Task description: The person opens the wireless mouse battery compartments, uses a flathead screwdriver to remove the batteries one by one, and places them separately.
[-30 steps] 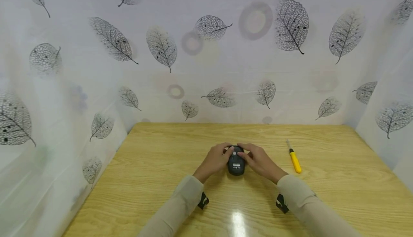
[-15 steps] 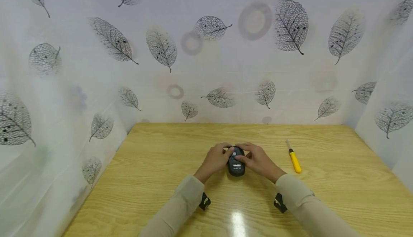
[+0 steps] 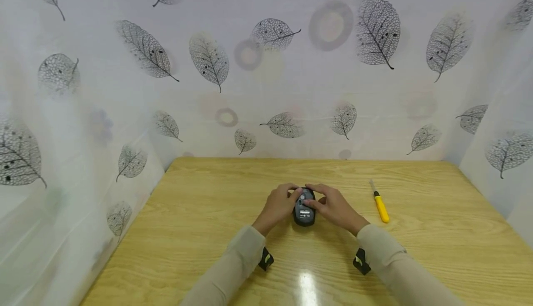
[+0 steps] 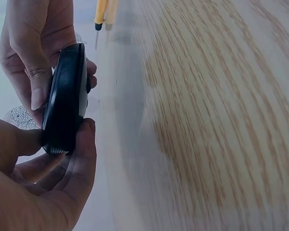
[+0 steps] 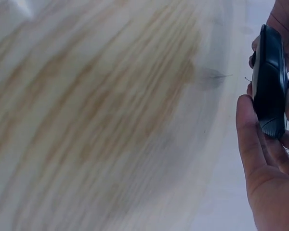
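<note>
A black computer mouse is held between both hands above the table, its labelled underside turned up toward the head camera. My left hand grips its left side near the far end, thumb on the underside beside a pale round spot. From the right, my right hand grips the other side, thumb lying across the underside close to a small dark oval. In the left wrist view the mouse is seen edge-on, pinched between fingers and thumb. The right wrist view also shows the mouse edge-on, with right-hand fingers at its lower end.
A screwdriver with a yellow handle lies on the wooden table, right of the hands. White leaf-patterned sheeting rises behind the table and along its sides.
My right thumb has slid a little left and nearer me over the mouse's underside. The mouse has tilted slightly, and a dark oval now shows beside the thumbs. The left hand keeps its grip.
</note>
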A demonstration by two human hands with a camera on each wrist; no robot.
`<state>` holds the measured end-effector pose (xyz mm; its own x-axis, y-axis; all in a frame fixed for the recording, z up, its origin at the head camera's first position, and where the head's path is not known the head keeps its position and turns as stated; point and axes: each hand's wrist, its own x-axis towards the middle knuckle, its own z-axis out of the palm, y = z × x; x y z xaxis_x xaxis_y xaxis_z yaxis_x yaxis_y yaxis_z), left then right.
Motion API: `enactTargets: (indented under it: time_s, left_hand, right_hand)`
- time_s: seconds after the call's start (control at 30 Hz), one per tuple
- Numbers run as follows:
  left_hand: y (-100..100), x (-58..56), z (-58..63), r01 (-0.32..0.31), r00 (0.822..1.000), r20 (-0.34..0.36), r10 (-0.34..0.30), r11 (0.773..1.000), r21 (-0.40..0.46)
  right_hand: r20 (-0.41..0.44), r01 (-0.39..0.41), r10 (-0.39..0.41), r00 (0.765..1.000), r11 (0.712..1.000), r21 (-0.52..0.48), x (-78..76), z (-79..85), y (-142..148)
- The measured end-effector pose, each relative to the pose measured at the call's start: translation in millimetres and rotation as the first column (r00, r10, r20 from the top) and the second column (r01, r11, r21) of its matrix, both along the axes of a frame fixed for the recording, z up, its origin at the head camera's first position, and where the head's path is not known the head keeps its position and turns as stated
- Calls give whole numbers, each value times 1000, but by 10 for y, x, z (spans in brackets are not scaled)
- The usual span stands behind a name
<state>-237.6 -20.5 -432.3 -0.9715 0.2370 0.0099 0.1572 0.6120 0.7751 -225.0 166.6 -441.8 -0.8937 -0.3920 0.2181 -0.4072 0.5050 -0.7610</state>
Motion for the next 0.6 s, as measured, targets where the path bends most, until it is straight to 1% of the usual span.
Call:
enactTargets:
  time_s: [0.27,0.4,0.5,0.6]
  left_hand:
    - [-7,-9,-23,3,1000,0,-3,1000,18]
    - [-11,1,-13,2,1000,-3,-1,1000,12]
    - [-16,14,4,-1,1000,0,1,1000,18]
    - [-22,14,-3,-5,1000,11,5,1000,28]
  right_hand:
    - [39,22,-23,999,1000,22,-5,59,-19]
    - [40,25,-26,999,999,29,-8,65,-26]
    - [63,16,-17,998,1000,11,-5,67,-23]
    - [112,-6,9,994,1000,-30,4,70,-18]
